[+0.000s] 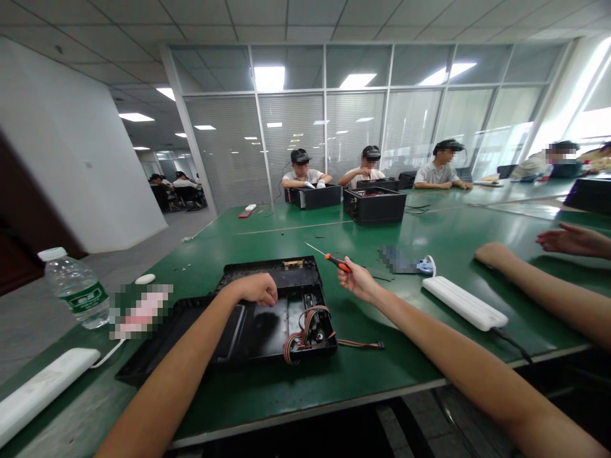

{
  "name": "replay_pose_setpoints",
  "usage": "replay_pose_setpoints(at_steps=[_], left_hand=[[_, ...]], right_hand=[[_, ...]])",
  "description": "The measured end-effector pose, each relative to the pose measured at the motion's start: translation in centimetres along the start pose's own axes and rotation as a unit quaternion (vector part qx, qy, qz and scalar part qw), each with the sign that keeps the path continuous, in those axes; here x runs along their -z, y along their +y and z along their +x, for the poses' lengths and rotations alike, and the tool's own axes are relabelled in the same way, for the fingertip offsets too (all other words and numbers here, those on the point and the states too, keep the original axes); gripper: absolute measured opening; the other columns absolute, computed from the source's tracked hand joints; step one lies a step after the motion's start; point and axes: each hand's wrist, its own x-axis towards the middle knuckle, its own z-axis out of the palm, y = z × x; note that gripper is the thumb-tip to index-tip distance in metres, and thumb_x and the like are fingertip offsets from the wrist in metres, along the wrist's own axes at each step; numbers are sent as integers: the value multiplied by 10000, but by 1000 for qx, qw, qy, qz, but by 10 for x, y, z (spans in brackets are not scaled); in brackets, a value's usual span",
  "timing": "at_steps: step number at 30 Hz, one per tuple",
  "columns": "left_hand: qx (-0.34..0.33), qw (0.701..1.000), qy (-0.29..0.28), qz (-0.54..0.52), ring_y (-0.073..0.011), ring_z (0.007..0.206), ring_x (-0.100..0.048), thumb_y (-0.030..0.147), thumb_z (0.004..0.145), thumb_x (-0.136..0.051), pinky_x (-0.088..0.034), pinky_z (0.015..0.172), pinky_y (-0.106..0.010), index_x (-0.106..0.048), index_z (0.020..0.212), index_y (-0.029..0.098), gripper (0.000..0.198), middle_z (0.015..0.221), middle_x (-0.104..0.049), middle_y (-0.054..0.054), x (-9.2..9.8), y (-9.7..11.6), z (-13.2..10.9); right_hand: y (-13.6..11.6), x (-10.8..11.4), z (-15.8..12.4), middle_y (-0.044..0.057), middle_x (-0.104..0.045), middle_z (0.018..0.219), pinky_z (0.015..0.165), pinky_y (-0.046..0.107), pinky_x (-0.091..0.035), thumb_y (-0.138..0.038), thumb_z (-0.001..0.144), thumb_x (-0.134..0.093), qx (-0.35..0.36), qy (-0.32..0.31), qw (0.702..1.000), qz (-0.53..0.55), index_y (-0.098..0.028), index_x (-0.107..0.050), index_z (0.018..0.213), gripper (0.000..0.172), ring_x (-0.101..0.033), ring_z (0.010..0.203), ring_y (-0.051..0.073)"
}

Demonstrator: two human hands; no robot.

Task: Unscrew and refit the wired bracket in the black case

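Note:
My right hand (359, 281) is closed round the orange and black handle of a screwdriver (338, 262). Its thin shaft points up and to the left, clear of the table. Over an opened black metal case (267, 340) hangs my left hand (260, 290), its fingers curled inward; whatever they may hold is hidden. The case lies flat in front of me, with a raised black section along its far side. Multicoloured ribbon cables (308, 327) loop at its right end, and one cable end (367, 344) reaches out onto the green table (382, 375).
A water bottle (79, 289) and a white power strip (48, 388) stand at left. Another power strip (463, 304) lies to the right, near a co-worker's forearms (539, 286). Across the table, co-workers sit behind black computer cases (375, 207).

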Motion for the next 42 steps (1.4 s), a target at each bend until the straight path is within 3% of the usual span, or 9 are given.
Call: replay_pose_setpoints(at_steps=[8,12,14,16,21,23,25,34,42], left_hand=[[10,999,-27,17,-105,522,-523,318,627,-656,-375,460,-175,-652,827,148,263,643,-628,-8,-14,-21,-7],[-33,993,102,56,-111,565,-531,424,733,-571,-382,523,-191,-627,882,157,311,688,-627,-6,5,-17,-19],[-46,973,201,101,-122,635,-542,428,813,-466,-389,589,-203,-621,875,156,319,752,-628,-21,16,-18,-21],[-48,956,244,155,-140,729,-549,397,818,-468,-387,656,-210,-622,876,154,293,831,-628,-40,22,-22,-18],[-37,967,170,187,-150,781,-554,433,805,-490,-383,684,-205,-638,894,154,327,887,-632,-53,18,-35,6],[-23,975,143,170,-139,733,-554,477,825,-443,-378,639,-198,-643,886,158,382,847,-636,-43,13,-37,15],[-15,979,120,162,-131,687,-548,505,831,-416,-366,590,-193,-647,854,157,418,792,-632,-31,9,-39,21],[-109,933,145,310,-159,793,-543,247,715,-630,-367,692,-212,-602,779,174,102,810,-607,-21,2,-25,14],[-108,926,193,305,-168,777,-528,307,778,-578,-350,705,-230,-577,779,177,130,767,-568,-16,47,17,-63]], right_hand=[[0,-22,-12,9,-563,781,491,195,-438,-341,860,-445,29,-76,997,10,-183,-541,938,201,-516,583,79],[-7,-35,-22,12,-537,835,632,265,-461,-269,789,-497,98,-134,981,-99,-190,-505,887,126,-535,708,115],[-5,-44,-34,-7,-506,798,624,260,-431,-206,729,-521,155,-168,943,-241,-190,-473,826,109,-499,687,108],[3,-54,-52,-18,-487,756,583,236,-380,-173,697,-529,215,-199,852,-433,-184,-457,786,115,-448,644,97],[37,-74,-100,37,-559,782,605,273,-329,-353,780,-530,349,-277,490,-749,-164,-522,823,194,-459,685,139],[48,-74,-109,34,-562,709,603,283,-313,-419,827,-473,407,-303,402,-762,-168,-525,736,272,-463,658,141],[52,-70,-114,12,-542,625,580,280,-292,-422,861,-422,444,-329,361,-751,-173,-508,663,330,-444,590,125],[47,-63,-135,17,-560,599,521,297,-228,-381,871,-398,420,-315,371,-766,-195,-535,653,317,-445,559,132],[40,-65,-51,59,-617,697,617,298,-347,-398,883,-386,428,-304,371,-766,-186,-611,748,337,-530,677,163]])
